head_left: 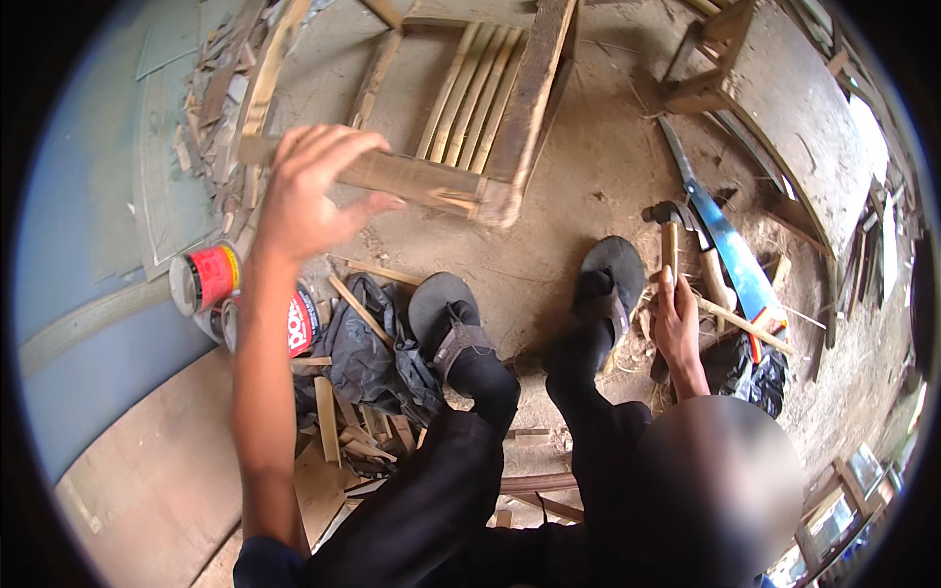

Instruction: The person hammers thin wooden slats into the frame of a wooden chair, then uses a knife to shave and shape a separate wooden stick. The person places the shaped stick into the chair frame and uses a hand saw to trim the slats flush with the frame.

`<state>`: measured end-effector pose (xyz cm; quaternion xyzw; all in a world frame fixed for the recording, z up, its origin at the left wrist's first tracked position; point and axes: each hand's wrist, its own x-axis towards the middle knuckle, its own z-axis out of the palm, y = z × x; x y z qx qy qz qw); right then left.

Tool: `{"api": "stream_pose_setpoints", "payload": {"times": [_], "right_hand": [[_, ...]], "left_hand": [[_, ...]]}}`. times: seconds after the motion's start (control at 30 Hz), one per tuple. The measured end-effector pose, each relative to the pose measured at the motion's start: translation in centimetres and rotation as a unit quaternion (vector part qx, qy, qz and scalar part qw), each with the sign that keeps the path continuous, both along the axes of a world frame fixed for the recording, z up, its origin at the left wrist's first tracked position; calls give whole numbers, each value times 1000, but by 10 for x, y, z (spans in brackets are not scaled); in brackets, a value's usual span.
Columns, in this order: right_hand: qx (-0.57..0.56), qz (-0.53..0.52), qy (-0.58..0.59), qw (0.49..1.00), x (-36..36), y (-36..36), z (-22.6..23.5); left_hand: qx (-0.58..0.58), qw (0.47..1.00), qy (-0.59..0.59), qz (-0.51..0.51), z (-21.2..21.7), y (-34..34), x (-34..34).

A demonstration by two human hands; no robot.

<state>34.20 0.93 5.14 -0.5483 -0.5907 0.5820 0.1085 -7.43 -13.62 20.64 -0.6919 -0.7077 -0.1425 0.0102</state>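
A slatted wooden chair frame stands on the floor ahead, its near corner blurred. Over its front rail lie the fingers of my left hand, closed on the wood, with the thumb below the rail. My right hand is low at the right, wrapped round the wooden handle of a hammer. The hammer's dark metal head points up and away from me. Just beside it on the floor lie a handsaw with a shiny blade and another wooden handle.
Red and black tins stand at the left by crumpled black plastic. Wood offcuts lie near my feet. Another wooden furniture piece stands at upper right. A black plastic bag sits below the saw.
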Motion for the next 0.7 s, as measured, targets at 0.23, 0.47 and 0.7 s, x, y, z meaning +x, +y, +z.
{"api": "stream_pose_setpoints", "payload": {"times": [0.23, 0.47, 0.7], "right_hand": [[71, 15, -140, 987, 3, -5, 9], [300, 8, -115, 947, 34, -23, -43], [392, -8, -87, 916, 62, -45, -17]], "left_hand": [[36, 994, -37, 93, -13, 67, 147], [197, 976, -78, -56, -17, 64, 183], [65, 937, -334, -79, -32, 25, 286]]}}
